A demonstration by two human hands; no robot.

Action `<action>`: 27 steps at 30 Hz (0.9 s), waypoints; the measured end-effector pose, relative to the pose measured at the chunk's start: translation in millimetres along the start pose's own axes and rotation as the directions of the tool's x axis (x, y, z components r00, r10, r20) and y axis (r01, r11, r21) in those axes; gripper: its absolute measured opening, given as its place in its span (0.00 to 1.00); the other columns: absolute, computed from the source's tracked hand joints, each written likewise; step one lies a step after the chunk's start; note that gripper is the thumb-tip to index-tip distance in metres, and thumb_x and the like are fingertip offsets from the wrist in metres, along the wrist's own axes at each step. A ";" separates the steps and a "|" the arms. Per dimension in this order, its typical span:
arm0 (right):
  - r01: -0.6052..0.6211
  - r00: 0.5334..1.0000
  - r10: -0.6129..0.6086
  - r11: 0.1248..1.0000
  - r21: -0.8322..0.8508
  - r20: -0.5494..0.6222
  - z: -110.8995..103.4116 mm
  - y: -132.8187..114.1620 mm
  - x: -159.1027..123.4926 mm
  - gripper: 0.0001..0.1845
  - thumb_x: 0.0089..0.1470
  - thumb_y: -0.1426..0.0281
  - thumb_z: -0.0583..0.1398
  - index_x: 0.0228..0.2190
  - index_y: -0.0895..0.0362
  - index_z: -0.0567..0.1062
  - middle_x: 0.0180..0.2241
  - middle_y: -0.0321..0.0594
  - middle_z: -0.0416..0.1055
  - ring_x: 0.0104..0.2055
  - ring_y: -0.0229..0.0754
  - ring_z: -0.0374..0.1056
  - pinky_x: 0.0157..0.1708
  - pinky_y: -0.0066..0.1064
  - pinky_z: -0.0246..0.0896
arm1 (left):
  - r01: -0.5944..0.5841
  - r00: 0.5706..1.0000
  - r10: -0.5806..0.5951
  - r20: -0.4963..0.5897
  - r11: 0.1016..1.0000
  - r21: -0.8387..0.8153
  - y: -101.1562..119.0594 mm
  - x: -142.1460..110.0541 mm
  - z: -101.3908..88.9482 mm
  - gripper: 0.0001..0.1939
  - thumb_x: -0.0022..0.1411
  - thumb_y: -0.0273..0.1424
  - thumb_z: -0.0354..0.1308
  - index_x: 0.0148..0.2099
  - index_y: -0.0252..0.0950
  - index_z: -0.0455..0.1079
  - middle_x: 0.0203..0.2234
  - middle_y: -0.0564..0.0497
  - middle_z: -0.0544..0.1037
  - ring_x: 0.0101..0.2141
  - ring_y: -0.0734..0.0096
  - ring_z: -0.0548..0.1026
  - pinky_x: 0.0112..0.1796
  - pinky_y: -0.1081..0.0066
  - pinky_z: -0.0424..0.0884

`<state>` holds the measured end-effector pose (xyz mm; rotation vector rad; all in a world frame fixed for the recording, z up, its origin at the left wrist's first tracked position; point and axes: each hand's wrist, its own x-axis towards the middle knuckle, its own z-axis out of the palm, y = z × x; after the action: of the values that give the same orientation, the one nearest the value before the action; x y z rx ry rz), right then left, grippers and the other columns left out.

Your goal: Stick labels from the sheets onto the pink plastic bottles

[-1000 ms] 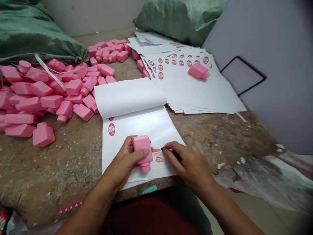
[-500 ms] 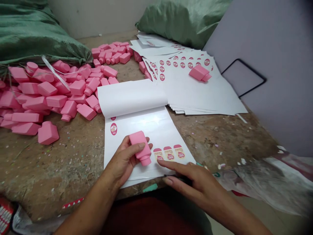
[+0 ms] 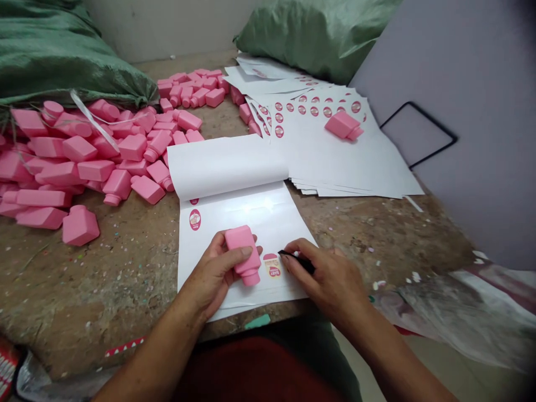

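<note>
Our left hand (image 3: 211, 273) curled firmly round pink bottle (image 3: 243, 254), held over white sticker sheet (image 3: 268, 223). Our right hand (image 3: 326, 282) pinches small dark tool (image 3: 297, 261), perhaps blade, tip just beside label (image 3: 272, 266).

left hand (image 3: 211, 273): a pink plastic bottle (image 3: 242, 254) is gripped here, tilted, neck toward the body, just above a glossy backing sheet (image 3: 268, 223).
right hand (image 3: 329, 282): a small black tool (image 3: 299, 261) is pinched in the fingers, its tip brought in just beside an oval label (image 3: 272, 266).
on the sheet: a white top leaf (image 3: 226, 164) is folded back, and a second oval label (image 3: 195, 219) is seen at the left margin.
on the worn workbench (image 3: 125, 290): a heap of pink bottles (image 3: 79, 156) is piled left, and a stack of label sheets (image 3: 347, 167) is fanned out right, a lone pink bottle (image 3: 343, 125) lying on top.
behind: green woven sacks (image 3: 62, 50) are slumped against the wall.
</note>
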<state>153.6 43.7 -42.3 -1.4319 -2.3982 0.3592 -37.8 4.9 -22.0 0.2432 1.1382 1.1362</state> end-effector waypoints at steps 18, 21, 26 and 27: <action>-0.163 0.980 0.130 0.960 0.227 0.151 -5.5 3.1 -4.3 0.17 0.59 0.60 0.54 0.42 0.53 0.78 0.31 0.39 0.79 0.29 0.47 0.72 0.28 0.34 0.61 | 0.019 1.000 -0.020 -0.009 0.999 -0.028 1.3 0.2 0.1 0.18 0.54 0.25 0.65 0.48 0.34 0.68 0.49 0.40 0.76 0.48 0.55 0.76 0.45 0.62 0.72; -0.079 0.982 0.058 0.990 0.114 0.179 -5.0 -1.5 -15.4 0.23 0.58 0.60 0.57 0.53 0.53 0.75 0.34 0.43 0.80 0.30 0.51 0.72 0.30 0.38 0.64 | 0.015 1.000 -0.015 -0.006 0.998 -0.056 2.2 0.8 0.0 0.18 0.56 0.24 0.63 0.49 0.33 0.67 0.49 0.38 0.76 0.48 0.55 0.77 0.47 0.61 0.73; -0.173 0.931 0.033 0.917 0.358 0.363 -25.5 -8.5 -30.8 0.23 0.55 0.59 0.62 0.53 0.44 0.76 0.36 0.40 0.80 0.34 0.52 0.75 0.33 0.40 0.70 | 0.005 1.000 -0.006 -0.017 0.998 -0.068 3.5 1.3 0.5 0.18 0.56 0.23 0.62 0.50 0.32 0.66 0.49 0.38 0.76 0.44 0.59 0.79 0.44 0.64 0.74; -0.212 0.923 0.016 0.855 0.474 0.384 -32.6 -7.6 -33.0 0.21 0.55 0.59 0.62 0.51 0.44 0.77 0.39 0.39 0.80 0.38 0.51 0.75 0.36 0.39 0.71 | 0.006 1.000 -0.007 -0.014 0.998 -0.068 3.4 1.6 0.2 0.19 0.56 0.23 0.62 0.50 0.32 0.66 0.48 0.38 0.76 0.44 0.59 0.79 0.44 0.64 0.74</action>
<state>175.2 12.6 -14.4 -1.3402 -2.2223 1.2943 -39.7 7.8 -20.6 0.1786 1.1101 1.1705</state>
